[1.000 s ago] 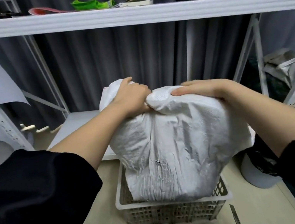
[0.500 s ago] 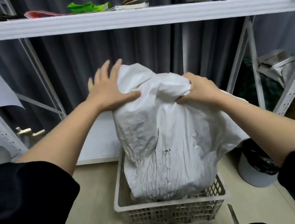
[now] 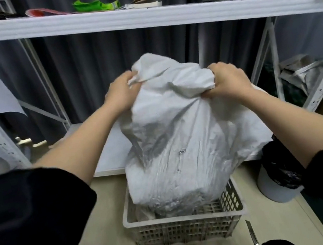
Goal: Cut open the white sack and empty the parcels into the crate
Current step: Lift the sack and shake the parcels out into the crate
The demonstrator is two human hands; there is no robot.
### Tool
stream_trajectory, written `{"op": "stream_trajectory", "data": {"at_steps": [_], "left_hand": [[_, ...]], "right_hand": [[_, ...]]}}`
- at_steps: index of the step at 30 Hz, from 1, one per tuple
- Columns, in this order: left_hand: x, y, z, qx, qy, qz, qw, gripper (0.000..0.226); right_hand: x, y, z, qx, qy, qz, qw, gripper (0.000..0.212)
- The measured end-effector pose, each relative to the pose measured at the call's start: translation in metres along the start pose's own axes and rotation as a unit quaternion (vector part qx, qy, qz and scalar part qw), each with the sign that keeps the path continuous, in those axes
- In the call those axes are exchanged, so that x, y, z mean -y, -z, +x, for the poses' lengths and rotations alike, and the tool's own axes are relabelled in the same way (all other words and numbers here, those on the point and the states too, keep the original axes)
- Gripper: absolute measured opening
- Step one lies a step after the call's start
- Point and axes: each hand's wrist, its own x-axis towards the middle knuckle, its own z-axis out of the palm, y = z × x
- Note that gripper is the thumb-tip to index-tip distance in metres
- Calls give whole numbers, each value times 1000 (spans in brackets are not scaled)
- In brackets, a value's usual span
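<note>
- White metal shelving point(image 3: 139, 22) spans the back of my view, in front of a dark curtain.
- The white sack point(image 3: 176, 141) stands upended, its lower end inside the crate point(image 3: 186, 224) on the floor.
- My left hand point(image 3: 120, 94) has its fingers clenched on bunched fabric at the sack's top.
- My right hand point(image 3: 228, 81) clutches the opposite top corner.
- A knife point(image 3: 252, 234) lies just beside the crate.

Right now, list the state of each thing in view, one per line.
white sack: upended, mouth down in the crate, gripped at its top corners
crate: upright on the floor, some contents showing
left hand: grips sack
right hand: grips sack
</note>
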Motion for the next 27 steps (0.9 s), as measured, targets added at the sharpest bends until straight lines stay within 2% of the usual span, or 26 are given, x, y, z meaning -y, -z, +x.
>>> {"op": "stream_trajectory", "data": {"at_steps": [1,4,5,6,8,9,10,12,14,17,18,21,22,25,27], "left_hand": [[-1,3,1,-7,3,13,1000,24],[-15,7,5,-169,-32,-63,983,13],[-17,3,4,-165,-32,-76,983,10],[-17,-3,3,-128,-19,-67,989,12],[-6,-9,1,-49,22,-3,999,17],[-1,-6,1,-63,40,6,997,15],[1,-1,3,-99,50,-5,994,15],[-4,5,5,-174,25,-63,982,15],[-13,4,7,-187,3,-87,978,14],[-11,4,6,-145,46,-37,988,22],[-8,5,7,-144,52,-34,988,22],[-7,10,10,-173,28,-65,982,20],[-9,10,12,-177,21,-61,982,21],[-11,11,14,-151,57,-20,987,17],[-5,13,16,-162,67,-34,984,19]], "right_hand": [[2,1,0,-25,1,-10,1000,53],[16,-1,-4,-221,-16,-12,975,41],[21,-2,-5,-261,-25,-4,965,39],[25,-4,-5,-252,-25,-3,967,38],[25,-4,-4,-139,21,-20,990,38],[24,1,-1,-101,38,-18,994,37],[23,7,3,-99,36,-1,994,34],[28,12,8,-192,15,32,981,29],[37,9,8,-253,-16,43,966,28],[38,5,15,-138,28,-18,990,29],[36,11,21,-131,27,-27,991,29],[38,17,25,-247,-4,5,969,30],[43,11,25,-252,-9,16,968,30],[52,4,29,-149,38,-39,987,26],[53,21,39,-185,40,-35,981,28]]}}
